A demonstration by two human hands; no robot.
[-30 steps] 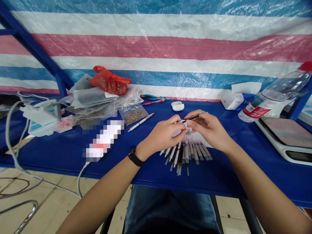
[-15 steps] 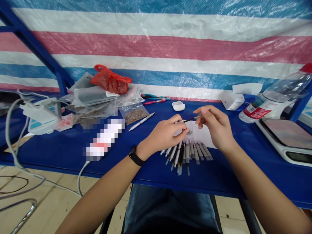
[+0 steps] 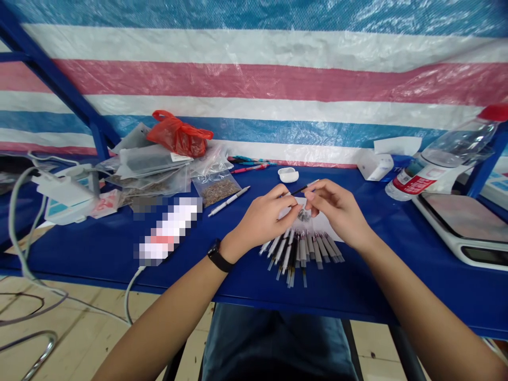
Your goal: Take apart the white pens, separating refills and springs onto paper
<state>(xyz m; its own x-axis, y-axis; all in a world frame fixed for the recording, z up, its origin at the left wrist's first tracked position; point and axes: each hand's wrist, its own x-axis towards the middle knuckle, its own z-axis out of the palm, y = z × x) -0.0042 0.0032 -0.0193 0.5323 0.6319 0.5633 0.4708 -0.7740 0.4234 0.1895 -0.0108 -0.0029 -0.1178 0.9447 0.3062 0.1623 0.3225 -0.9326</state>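
Observation:
My left hand (image 3: 270, 211), a dark band on its wrist, pinches a thin dark pen refill (image 3: 304, 188) above the middle of the table. At the refill's other end the fingers of my right hand (image 3: 333, 209) are closed around its tip; whether they also hold a small part is hidden. Beneath both hands lies a white sheet of paper (image 3: 334, 233) with a small heap of tiny metal springs (image 3: 305, 215). On the near side of the paper, white pen barrels and loose refills (image 3: 301, 251) are fanned out toward me.
On the blue table (image 3: 238, 280) a white pen (image 3: 229, 201) lies beside bags of brown flakes (image 3: 218, 190). Further left are a red plastic bag (image 3: 178, 135) and a pixelated power strip (image 3: 169, 233). A white case (image 3: 288, 175), bottle (image 3: 420, 177) and scale (image 3: 464, 227) are also here.
My right hand has moved left, closer to my left hand, and its fingers have closed in at the refill's tip. The view has shifted slightly.

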